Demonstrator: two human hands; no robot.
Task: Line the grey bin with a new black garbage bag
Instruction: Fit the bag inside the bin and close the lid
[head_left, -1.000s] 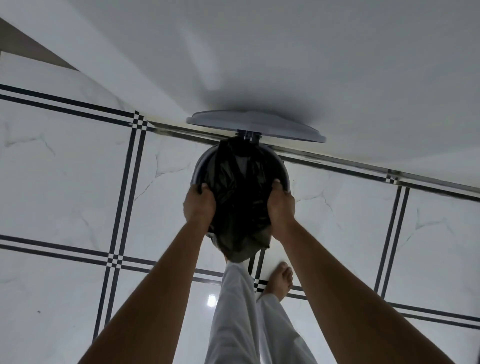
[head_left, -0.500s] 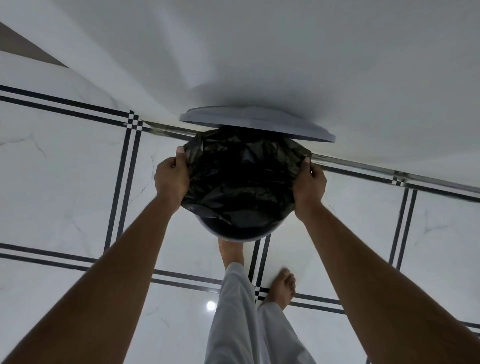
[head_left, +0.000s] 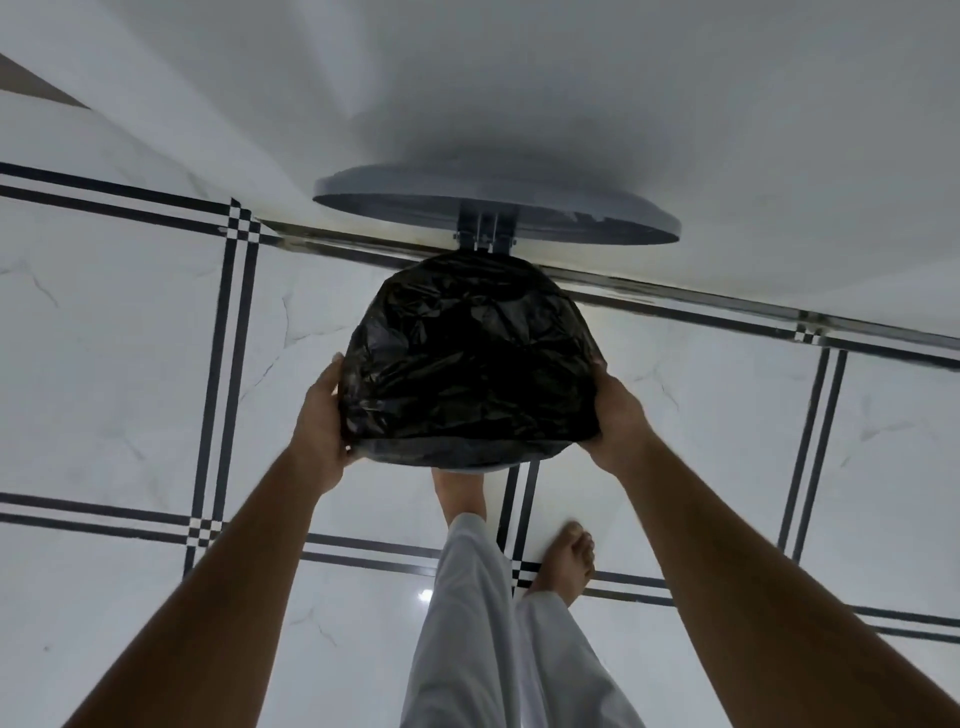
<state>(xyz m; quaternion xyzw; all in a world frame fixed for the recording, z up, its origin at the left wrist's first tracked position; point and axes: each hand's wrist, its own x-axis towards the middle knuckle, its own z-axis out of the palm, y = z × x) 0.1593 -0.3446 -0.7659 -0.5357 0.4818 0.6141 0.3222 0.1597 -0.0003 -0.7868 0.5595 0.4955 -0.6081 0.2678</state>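
Note:
The grey bin (head_left: 457, 457) stands on the floor against the wall, its round lid (head_left: 493, 210) raised on a hinge behind it. A crinkled black garbage bag (head_left: 467, 358) is stretched over the bin's mouth and covers nearly all of it; only a strip of grey wall shows at the near bottom. My left hand (head_left: 322, 421) grips the bag's edge on the bin's left side. On the right side my right hand (head_left: 615, 415) grips the bag's edge the same way.
A white wall (head_left: 571, 78) rises right behind the bin. The floor is white marble tile (head_left: 104, 364) with black stripe borders. My bare feet (head_left: 566, 566) and white trouser legs (head_left: 478, 623) are just in front of the bin, one foot under its near edge.
Both hands first spread apart, opening the bag wide across the rim, then slid down the bin's sides, pulling the bag's edge over the outside. The lid stayed up.

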